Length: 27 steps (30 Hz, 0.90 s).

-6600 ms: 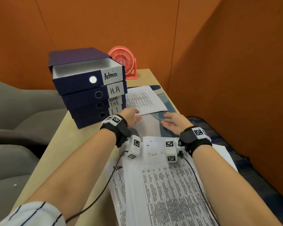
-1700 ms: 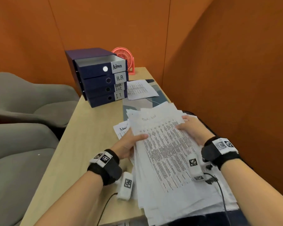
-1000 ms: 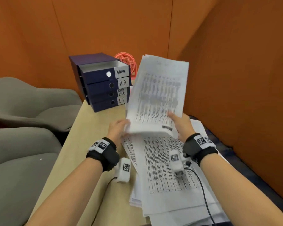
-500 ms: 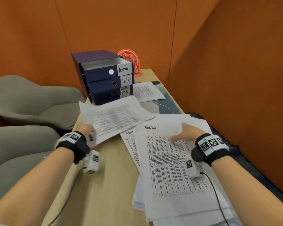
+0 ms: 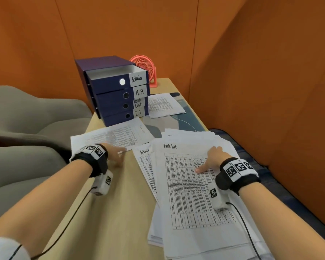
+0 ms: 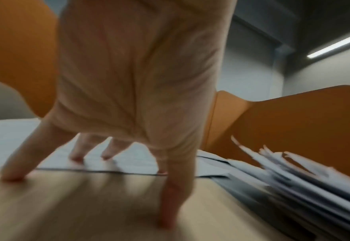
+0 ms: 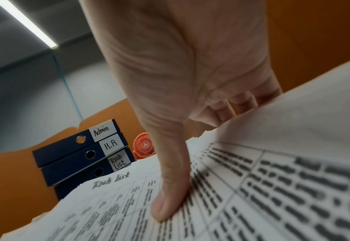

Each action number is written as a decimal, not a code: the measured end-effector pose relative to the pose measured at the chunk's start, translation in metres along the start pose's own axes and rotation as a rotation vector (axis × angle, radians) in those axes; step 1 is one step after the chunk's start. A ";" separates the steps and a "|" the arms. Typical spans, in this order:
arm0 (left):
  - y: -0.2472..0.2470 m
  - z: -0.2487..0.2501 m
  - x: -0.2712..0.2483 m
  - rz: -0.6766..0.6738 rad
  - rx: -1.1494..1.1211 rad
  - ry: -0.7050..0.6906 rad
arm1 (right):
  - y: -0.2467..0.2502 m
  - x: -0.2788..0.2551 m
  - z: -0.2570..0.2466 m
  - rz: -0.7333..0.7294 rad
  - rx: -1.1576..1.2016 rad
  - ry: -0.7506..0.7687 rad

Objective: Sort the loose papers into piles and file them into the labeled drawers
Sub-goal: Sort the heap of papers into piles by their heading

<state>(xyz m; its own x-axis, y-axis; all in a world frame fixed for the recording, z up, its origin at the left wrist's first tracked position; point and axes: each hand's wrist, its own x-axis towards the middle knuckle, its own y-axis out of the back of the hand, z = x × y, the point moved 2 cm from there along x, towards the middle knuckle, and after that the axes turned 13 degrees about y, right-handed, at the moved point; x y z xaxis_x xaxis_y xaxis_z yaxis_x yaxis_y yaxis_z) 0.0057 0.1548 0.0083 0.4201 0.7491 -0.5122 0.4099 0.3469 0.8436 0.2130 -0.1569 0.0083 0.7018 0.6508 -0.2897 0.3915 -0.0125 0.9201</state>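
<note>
A navy drawer unit (image 5: 113,94) stands at the back of the table, labelled Admin, H.R, Task list and I.T; the Admin drawer (image 5: 109,79) is pulled out. One printed sheet (image 5: 111,136) lies flat in front of it. My left hand (image 5: 115,155) is at that sheet's near edge, fingers (image 6: 13,171) straight and spread, tips on wood and paper. A loose stack of papers (image 5: 191,212) lies to the right, a "Task list" sheet (image 7: 252,179) on top. My right hand (image 5: 211,159) pinches that sheet, thumb (image 7: 165,203) on top and fingers hidden under its raised right edge.
An "Admin" sheet (image 5: 144,153) sticks out at the stack's left. Another sheet (image 5: 163,106) lies beside the drawers on a blue desk mat (image 5: 178,126). A coral fan (image 5: 145,69) stands behind. Grey chairs (image 5: 26,128) are left of the table (image 5: 116,212); orange partitions close the back and right.
My left hand carried the sheet leftward, laid it flat in front of the drawers and let go. The right hand stayed on the stack.
</note>
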 end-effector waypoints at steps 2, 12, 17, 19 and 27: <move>-0.006 -0.001 0.002 0.002 0.013 0.023 | -0.001 0.000 0.003 0.022 0.052 -0.010; 0.003 0.062 -0.079 0.008 -0.833 -0.391 | -0.015 -0.011 0.009 0.192 0.197 0.062; -0.028 0.080 -0.087 -0.052 -1.019 -0.318 | -0.015 -0.015 0.015 0.176 0.337 0.037; -0.031 0.083 -0.084 -0.014 -1.114 -0.299 | -0.014 -0.016 0.016 0.191 0.418 0.048; -0.035 0.102 -0.093 0.357 -0.614 -0.295 | -0.015 -0.012 0.032 0.164 0.707 0.061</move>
<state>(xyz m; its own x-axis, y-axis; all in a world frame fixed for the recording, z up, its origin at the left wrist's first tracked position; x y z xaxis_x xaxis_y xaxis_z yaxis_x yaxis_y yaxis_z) 0.0353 0.0153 0.0096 0.6763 0.7230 -0.1412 -0.2780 0.4280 0.8600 0.2183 -0.1888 -0.0106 0.7580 0.6393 -0.1291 0.5897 -0.5873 0.5543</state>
